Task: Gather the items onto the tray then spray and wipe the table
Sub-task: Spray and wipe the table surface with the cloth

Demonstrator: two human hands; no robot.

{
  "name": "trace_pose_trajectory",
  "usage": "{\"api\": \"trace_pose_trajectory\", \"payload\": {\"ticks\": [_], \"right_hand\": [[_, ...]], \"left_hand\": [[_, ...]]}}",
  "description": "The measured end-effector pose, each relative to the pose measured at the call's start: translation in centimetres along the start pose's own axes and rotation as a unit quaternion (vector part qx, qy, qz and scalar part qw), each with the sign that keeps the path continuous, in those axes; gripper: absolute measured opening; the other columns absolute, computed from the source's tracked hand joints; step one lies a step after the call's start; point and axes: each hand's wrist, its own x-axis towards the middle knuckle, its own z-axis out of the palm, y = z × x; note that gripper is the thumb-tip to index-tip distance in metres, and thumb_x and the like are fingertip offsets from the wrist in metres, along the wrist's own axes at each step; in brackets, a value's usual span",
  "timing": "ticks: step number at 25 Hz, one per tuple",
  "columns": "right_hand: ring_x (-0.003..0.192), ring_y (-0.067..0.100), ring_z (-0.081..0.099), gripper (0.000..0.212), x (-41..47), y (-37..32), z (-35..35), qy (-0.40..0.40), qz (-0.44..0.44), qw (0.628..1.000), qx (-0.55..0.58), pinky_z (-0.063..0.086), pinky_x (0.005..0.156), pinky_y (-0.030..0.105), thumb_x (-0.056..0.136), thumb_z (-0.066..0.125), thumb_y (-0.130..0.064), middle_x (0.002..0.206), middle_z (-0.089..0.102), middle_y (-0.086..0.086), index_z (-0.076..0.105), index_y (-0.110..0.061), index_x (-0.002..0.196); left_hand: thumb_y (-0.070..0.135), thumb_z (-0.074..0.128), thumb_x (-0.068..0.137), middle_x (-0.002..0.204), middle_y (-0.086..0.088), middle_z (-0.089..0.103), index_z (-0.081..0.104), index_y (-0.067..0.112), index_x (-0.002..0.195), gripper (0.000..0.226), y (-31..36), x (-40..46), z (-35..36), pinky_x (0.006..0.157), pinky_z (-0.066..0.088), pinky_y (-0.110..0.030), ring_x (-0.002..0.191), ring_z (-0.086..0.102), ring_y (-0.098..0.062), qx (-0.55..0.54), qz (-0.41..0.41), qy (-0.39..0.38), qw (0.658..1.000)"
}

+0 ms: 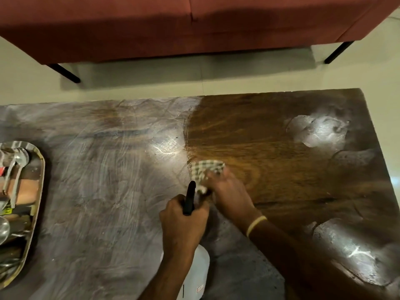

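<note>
A checked cloth (206, 171) is pressed on the desk (281, 152) near the middle of its near edge, gripped by the right hand (227, 191). Just beside it, a white spray bottle (198, 269) is gripped at its black trigger by the left hand (184, 221). A metal tray (37, 191) holding spoons (16, 169) is seen at the left edge.

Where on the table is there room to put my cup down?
Bare table lies between the tray and the left hand. More lies beyond the cloth, toward the sofa. It is crowded on the tray and around both hands.
</note>
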Motion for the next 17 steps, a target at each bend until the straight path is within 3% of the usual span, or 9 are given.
{"api": "trace_pose_trajectory", "payload": {"ticks": [2,4,6,8,10,12,14,17], "right_hand": [[0.100,0.026,0.057,0.039,-7.0,1.4,0.3,-0.015,-0.030,0.999,0.040,0.057,0.072,0.039,0.082,0.051,-0.021,0.128,0.064,-0.006,0.068,-0.031,0.116],[0.102,0.022,0.052,0.045,-9.2,4.7,-1.2,0.012,0.048,0.997,0.057,0.054,0.082,0.038,0.080,0.041,-0.034,0.134,0.059,-0.014,0.069,-0.034,0.116],[0.112,0.024,0.049,0.038,-6.3,7.3,-2.0,0.036,0.123,0.991,0.041,0.049,0.094,0.038,0.085,0.054,-0.025,0.136,0.059,-0.009,0.068,-0.029,0.120],[0.118,0.028,0.048,0.039,-2.7,5.8,-1.6,0.066,0.133,0.989,0.008,0.050,0.096,0.041,0.086,0.062,-0.012,0.134,0.061,0.001,0.066,-0.023,0.124],[0.116,0.031,0.049,0.041,-3.3,2.5,0.6,0.053,0.053,0.997,-0.002,0.054,0.088,0.045,0.086,0.059,-0.003,0.132,0.060,0.008,0.066,-0.020,0.123],[0.112,0.033,0.054,0.042,-9.2,0.9,2.7,0.000,-0.057,0.998,-0.006,0.057,0.079,0.045,0.084,0.050,-0.005,0.129,0.062,0.009,0.066,-0.019,0.120],[0.111,0.027,0.057,0.050,-15.3,2.8,2.4,-0.002,-0.075,0.997,0.013,0.057,0.082,0.038,0.081,0.038,-0.013,0.129,0.064,-0.001,0.067,-0.027,0.118],[0.119,0.025,0.050,0.045,-16.4,7.6,0.4,0.031,0.105,0.993,0.046,0.050,0.095,0.040,0.086,0.052,-0.006,0.137,0.058,-0.007,0.066,-0.029,0.123]], "left_hand": [[0.030,0.077,0.074,0.067,-0.008,0.068,0.063,0.019,0.067,0.019,-0.7,-0.5,0.1,0.063,0.058,-0.043,0.063,0.066,-0.024,-0.003,-0.016,-0.010,1.000],[0.029,0.077,0.074,0.064,-0.007,0.068,0.064,0.017,0.066,0.019,-1.8,-1.3,0.5,0.062,0.058,-0.041,0.060,0.066,-0.023,0.008,-0.019,-0.004,1.000],[0.028,0.077,0.074,0.059,-0.006,0.065,0.064,0.014,0.065,0.021,-2.9,-2.6,1.2,0.060,0.057,-0.041,0.056,0.063,-0.024,0.005,-0.019,-0.005,1.000],[0.029,0.078,0.073,0.062,-0.008,0.063,0.062,0.016,0.064,0.023,-4.0,-4.2,2.0,0.062,0.057,-0.044,0.058,0.063,-0.027,-0.001,-0.020,-0.002,1.000],[0.034,0.079,0.069,0.070,-0.010,0.065,0.062,0.019,0.068,0.023,-4.7,-5.5,2.3,0.065,0.059,-0.047,0.064,0.065,-0.030,-0.020,-0.023,0.018,0.999],[0.034,0.082,0.067,0.068,-0.009,0.067,0.064,0.020,0.068,0.022,-5.1,-6.5,2.1,0.064,0.059,-0.046,0.066,0.067,-0.030,-0.026,-0.018,0.021,0.999],[0.031,0.081,0.069,0.066,-0.008,0.067,0.064,0.019,0.065,0.022,-5.5,-7.2,2.0,0.064,0.057,-0.042,0.065,0.067,-0.027,-0.026,-0.018,0.003,0.999],[0.031,0.079,0.072,0.064,-0.006,0.064,0.063,0.017,0.066,0.022,-6.4,-8.0,1.9,0.065,0.058,-0.042,0.065,0.065,-0.026,-0.033,-0.021,0.014,0.999]]}}
